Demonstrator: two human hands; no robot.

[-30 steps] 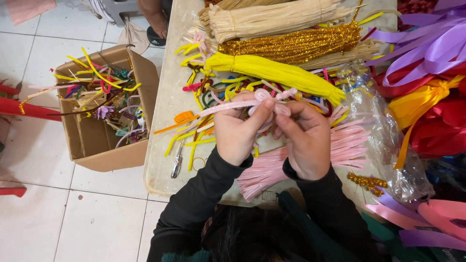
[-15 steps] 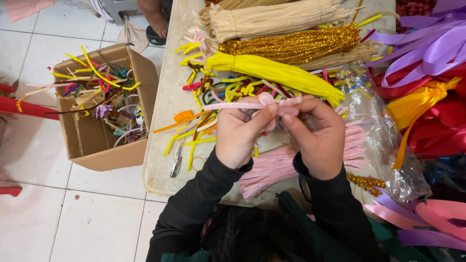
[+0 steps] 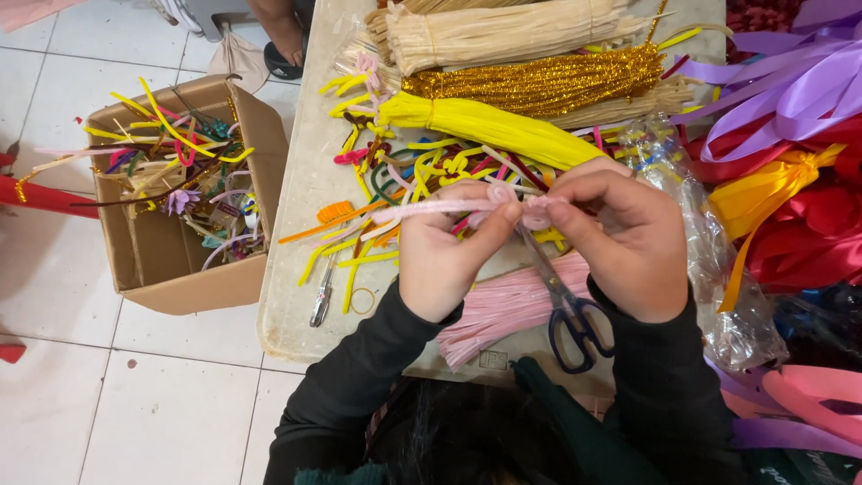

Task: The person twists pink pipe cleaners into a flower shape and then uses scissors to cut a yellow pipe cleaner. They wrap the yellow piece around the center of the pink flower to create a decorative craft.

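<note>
My left hand (image 3: 444, 256) and my right hand (image 3: 620, 238) meet above the table, both pinching a pale pink pipe cleaner (image 3: 431, 208). Its straight tail runs out to the left past my left thumb, and a small curled loop (image 3: 536, 214) sits between my fingertips. Dark-handled scissors (image 3: 575, 323) lie under my right hand on a bundle of pink pipe cleaners (image 3: 507, 305). Loose yellow, orange and green pipe cleaner pieces (image 3: 395, 180) lie just beyond my hands.
Bundles of yellow (image 3: 485, 126), gold tinsel (image 3: 539, 81) and cream (image 3: 503, 31) pipe cleaners lie at the far side. A cardboard box (image 3: 180, 269) of scraps stands on the tiled floor at left. Purple, red and yellow ribbons (image 3: 790, 135) pile at right. Another person's sandalled foot (image 3: 283, 45) shows beyond the box.
My hands have drawn slightly closer together and lifted the pink pipe cleaner, curling its end tighter between the fingertips. The scissors now show below my right hand.
</note>
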